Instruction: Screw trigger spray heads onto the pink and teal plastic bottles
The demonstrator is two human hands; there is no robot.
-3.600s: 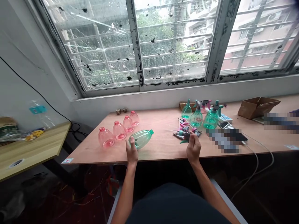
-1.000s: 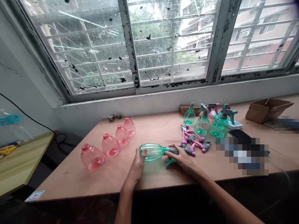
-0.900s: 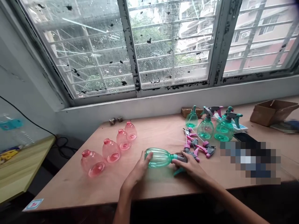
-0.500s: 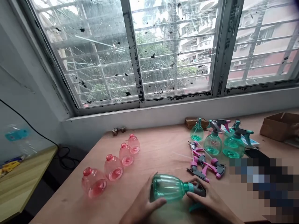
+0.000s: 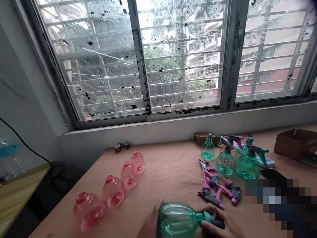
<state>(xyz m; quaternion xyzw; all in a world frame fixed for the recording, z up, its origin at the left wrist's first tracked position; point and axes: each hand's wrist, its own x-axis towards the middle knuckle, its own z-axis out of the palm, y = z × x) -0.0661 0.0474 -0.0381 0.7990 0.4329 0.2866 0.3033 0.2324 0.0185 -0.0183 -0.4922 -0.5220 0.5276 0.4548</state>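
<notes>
Nearest, at the bottom edge of the view, the left hand (image 5: 150,222) is wrapped about the base end of a green bottle (image 5: 178,218), its fingers mostly hidden and the wrist low. The bottle is held sideways, neck toward the right hand (image 5: 227,225), which comes in from the other side, bent around a grey spray head (image 5: 216,220) with its thumb along the near side. The head's teal collar meets the bottle neck; how far it is screwed on cannot be told. Just beyond, loose pink-and-grey spray heads (image 5: 210,197) lie on the table (image 5: 163,172). Four pink bottles (image 5: 113,194) stand in a slanting row to the left; farther right stand green spray bottles (image 5: 225,163), and behind everything runs the window (image 5: 160,79).
</notes>
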